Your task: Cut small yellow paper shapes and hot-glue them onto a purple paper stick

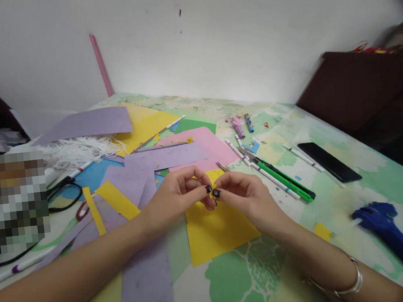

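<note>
Near the middle of the head view, my left hand (pixel 182 189) and my right hand (pixel 244 192) meet fingertip to fingertip. Both pinch a tiny yellow piece (pixel 212 189), mostly covered by the fingers, so its shape is unclear. Below them lies a yellow paper sheet (pixel 219 231) on the patterned tablecloth. Purple paper (pixel 146 277) and cut yellow strips (pixel 118 198) lie around my left forearm. Just beyond the fingertips, a pointed metal tip (pixel 222 166) shows on the paper.
A green cutter (pixel 284 180) lies beside white sticks (pixel 274 180) to the right, near a black phone (pixel 328 160). A blue glue gun (pixel 390 232) rests at the far right. White yarn (pixel 75 152) and a pink sheet (pixel 204 146) lie farther back, before the wall.
</note>
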